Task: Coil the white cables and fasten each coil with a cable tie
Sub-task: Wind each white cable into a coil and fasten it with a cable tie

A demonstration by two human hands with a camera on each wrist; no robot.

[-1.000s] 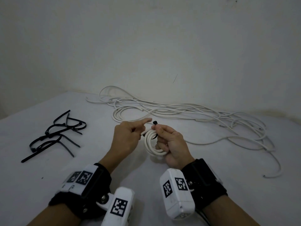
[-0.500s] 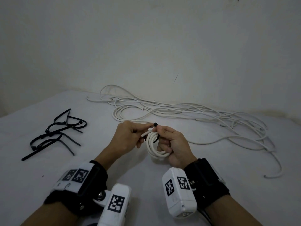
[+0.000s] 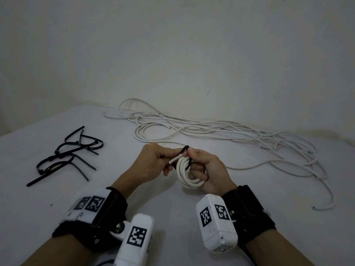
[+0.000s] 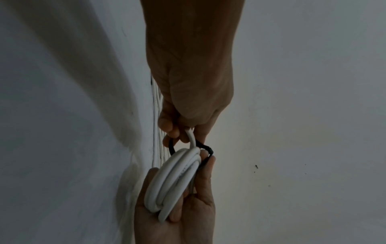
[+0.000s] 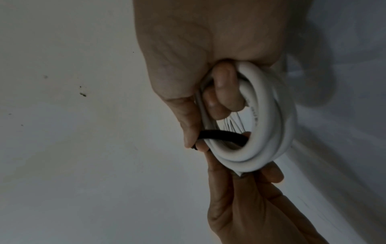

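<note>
Right hand [image 3: 209,169] grips a white cable coil [image 3: 187,174]; left hand [image 3: 151,162] pinches the black cable tie [image 3: 186,148] looped around it.

1. Cable tie [image 3: 186,149]: my fingertips cover most of it; can't tell if the tail is through the head.
2. Coil [image 3: 187,174]: far side hidden by my right hand [image 3: 208,169].
3. Left hand [image 3: 153,162]: fingertips tucked under, pinch point not visible in head view.
4. Loose cables [image 3: 221,131]: overlapping, can't count them.
5. Spare ties [image 3: 67,154]: tangled, count unclear.
</note>
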